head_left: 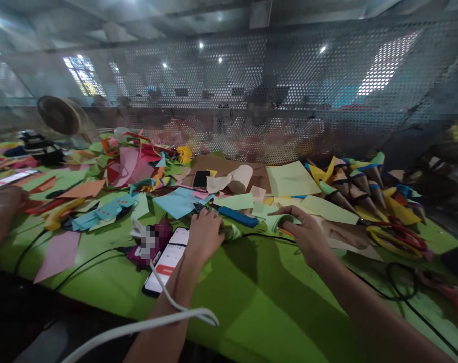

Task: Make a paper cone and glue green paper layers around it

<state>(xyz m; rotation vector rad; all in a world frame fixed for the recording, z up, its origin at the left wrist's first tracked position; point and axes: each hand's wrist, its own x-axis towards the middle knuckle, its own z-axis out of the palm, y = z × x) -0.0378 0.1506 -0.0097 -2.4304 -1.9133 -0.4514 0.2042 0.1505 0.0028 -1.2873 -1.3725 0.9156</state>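
Observation:
My right hand [304,232] is bent around a curled piece of light green paper [286,220], its edge between thumb and fingers. My left hand [207,232] rests on the green table with its fingers curled down; what lies under them is hidden. A small light green paper roll [233,232] is beside its thumb. Just beyond lies a blue tool [238,216], with a black cable running near it to the right. Under my left forearm is a lit phone [172,257]. Flat blue paper [176,202] lies past my left fingertips.
Brown paper cones [359,184] are heaped at the right, near yellow-handled scissors [395,241]. Coloured paper scraps [130,164] pile up at the left, with a yellow glue gun [62,214]. A white cable [138,327] crosses my left forearm. Another person's hand [4,209] is far left.

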